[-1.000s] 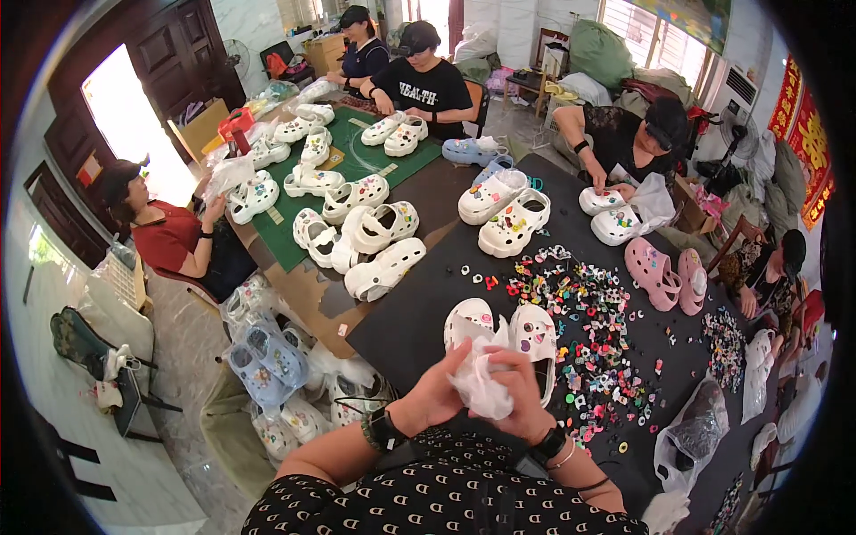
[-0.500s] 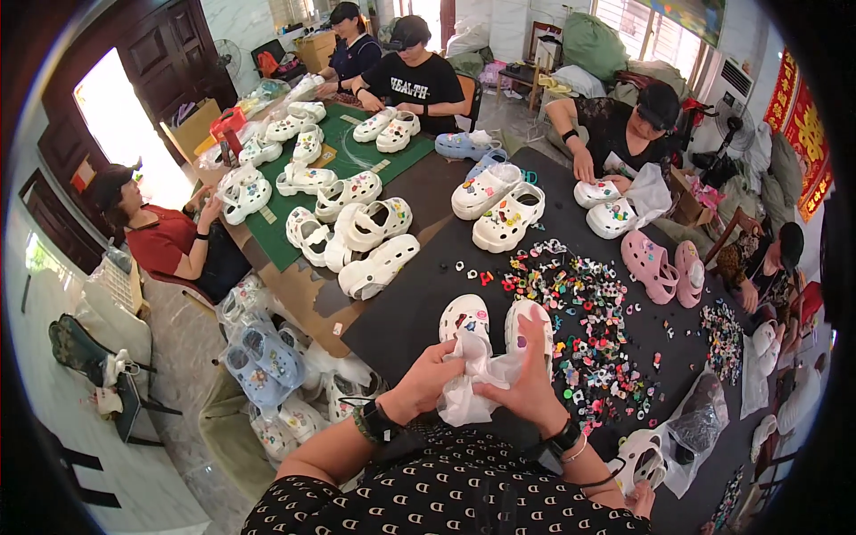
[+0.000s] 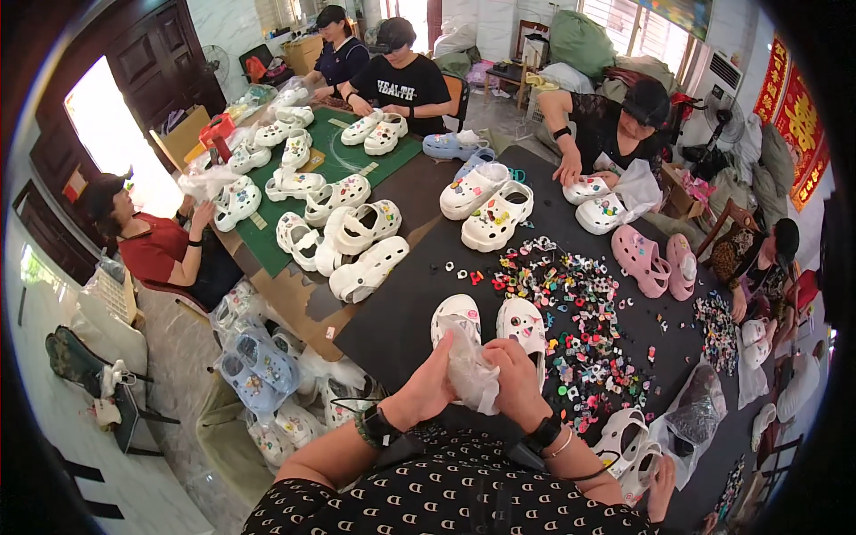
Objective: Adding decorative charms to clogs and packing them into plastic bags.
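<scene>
Crumpled translucent bag (image 3: pixel 473 374) at lower centre, between left hand (image 3: pixel 423 383) and right hand (image 3: pixel 520 382), both clamped on it, white clogs (image 3: pixel 520 319) just above, on black tabletop (image 3: pixel 397 330).

Black top (image 3: pixel 383 499) with small pale motifs, dark wristbands (image 3: pixel 543 434), thin pale bracelet (image 3: pixel 563 442) on the right.

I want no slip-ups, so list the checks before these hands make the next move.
1. Translucent wrap held by left hand and right hand: ok.
2. Wrap smoothed flat: not ok, crumpled.
3. White clogs just beyond the hands, side by side: ok.
4. Space beside the right clog free of loose charms: not ok, they lie close by.
5. Clogs' decorations firmly fixed: cannot tell.
</scene>
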### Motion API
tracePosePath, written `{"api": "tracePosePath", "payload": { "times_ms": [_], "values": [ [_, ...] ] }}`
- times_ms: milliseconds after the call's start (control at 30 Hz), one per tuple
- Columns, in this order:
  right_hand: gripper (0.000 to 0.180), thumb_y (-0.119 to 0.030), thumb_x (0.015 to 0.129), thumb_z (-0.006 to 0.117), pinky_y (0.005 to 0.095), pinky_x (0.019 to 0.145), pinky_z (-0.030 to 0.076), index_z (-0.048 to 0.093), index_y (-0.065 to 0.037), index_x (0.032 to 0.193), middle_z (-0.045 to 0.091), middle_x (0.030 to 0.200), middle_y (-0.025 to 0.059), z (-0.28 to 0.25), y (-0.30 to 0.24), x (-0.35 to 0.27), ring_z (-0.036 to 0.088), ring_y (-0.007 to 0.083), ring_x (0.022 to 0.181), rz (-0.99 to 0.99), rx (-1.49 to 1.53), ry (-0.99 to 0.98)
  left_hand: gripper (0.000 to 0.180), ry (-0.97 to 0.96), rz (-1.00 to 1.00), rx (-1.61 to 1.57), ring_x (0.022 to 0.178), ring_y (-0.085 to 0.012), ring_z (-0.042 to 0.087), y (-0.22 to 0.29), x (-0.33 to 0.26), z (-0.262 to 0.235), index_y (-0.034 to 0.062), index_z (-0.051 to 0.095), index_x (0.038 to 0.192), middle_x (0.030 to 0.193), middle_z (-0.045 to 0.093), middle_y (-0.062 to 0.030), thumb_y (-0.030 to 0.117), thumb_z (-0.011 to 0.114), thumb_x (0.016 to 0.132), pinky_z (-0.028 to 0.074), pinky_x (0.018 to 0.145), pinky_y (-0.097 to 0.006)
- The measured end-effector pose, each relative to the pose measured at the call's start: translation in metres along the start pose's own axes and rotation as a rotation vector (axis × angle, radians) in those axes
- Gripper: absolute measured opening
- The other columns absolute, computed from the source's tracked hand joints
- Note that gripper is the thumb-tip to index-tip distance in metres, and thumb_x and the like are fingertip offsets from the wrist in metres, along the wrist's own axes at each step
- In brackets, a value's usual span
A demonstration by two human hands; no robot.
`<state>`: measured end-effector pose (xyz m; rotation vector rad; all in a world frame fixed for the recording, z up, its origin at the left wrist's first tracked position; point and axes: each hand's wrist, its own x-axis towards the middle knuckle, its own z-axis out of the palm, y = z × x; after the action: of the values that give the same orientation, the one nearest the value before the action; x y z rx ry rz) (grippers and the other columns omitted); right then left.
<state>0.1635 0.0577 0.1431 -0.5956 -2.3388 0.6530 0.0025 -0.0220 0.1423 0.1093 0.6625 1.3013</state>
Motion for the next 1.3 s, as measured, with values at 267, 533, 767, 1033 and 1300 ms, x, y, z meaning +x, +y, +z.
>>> {"api": "tracePosePath", "payload": {
  "times_ms": [267,533,767,1033,1300],
  "values": [
    [0.062,-0.013,0.075,0.076,0.0496,0.103,0.034,0.040,-0.001,0.125,0.042,0.130,0.0255,-0.005,-0.038,0.006,0.042,0.0402,0.121,-0.115,0.322,-0.135,0.036,-0.011,0.154,-0.149,0.113,-0.0215,0.055,0.006,0.006,-0.019,0.0184,0.042,0.134,0.124,0.055,-0.0046,0.035,0.034,0.103,0.046,0.098,-0.041],
    [0.054,0.006,0.063,0.069,0.0418,0.090,0.045,0.052,-0.007,0.113,0.055,0.119,0.0160,-0.011,0.003,-0.005,0.055,0.0361,0.105,-0.146,0.311,-0.293,0.030,-0.061,0.034,0.489,0.100,-0.0146,0.061,-0.010,0.001,-0.039,0.0022,0.056,0.122,0.115,0.062,-0.0065,0.012,0.054,0.094,0.049,0.088,-0.031],
    [0.047,-0.002,0.067,0.071,0.0398,0.099,0.037,0.062,-0.015,0.111,0.043,0.140,0.0161,-0.022,-0.008,-0.010,0.049,0.0358,0.113,-0.011,0.027,-0.430,0.026,-0.116,0.004,1.014,0.088,-0.0094,0.059,-0.008,-0.007,-0.040,-0.0021,0.064,0.110,0.097,0.067,-0.0056,-0.001,0.059,0.084,0.047,0.077,-0.025],
    [0.037,0.003,0.067,0.072,0.0371,0.083,0.048,0.058,-0.005,0.100,0.056,0.105,0.0116,-0.024,0.002,-0.019,0.057,0.0320,0.098,0.117,0.247,-0.411,0.058,-0.057,-0.153,0.537,0.110,-0.0254,0.059,-0.016,-0.007,-0.046,0.0089,0.023,0.148,0.133,0.050,-0.0153,0.016,0.048,0.096,0.056,0.079,-0.038],
    [0.032,-0.013,0.069,0.077,0.0415,0.072,0.048,0.057,-0.002,0.092,0.057,0.087,0.0155,-0.013,0.028,0.002,0.057,0.0355,0.085,0.237,-0.054,0.152,0.050,0.284,0.113,0.654,0.096,-0.0237,0.062,0.011,0.020,-0.069,0.0120,0.042,0.138,0.120,0.055,-0.0135,0.037,0.051,0.096,0.053,0.075,-0.037]
  ]
}}
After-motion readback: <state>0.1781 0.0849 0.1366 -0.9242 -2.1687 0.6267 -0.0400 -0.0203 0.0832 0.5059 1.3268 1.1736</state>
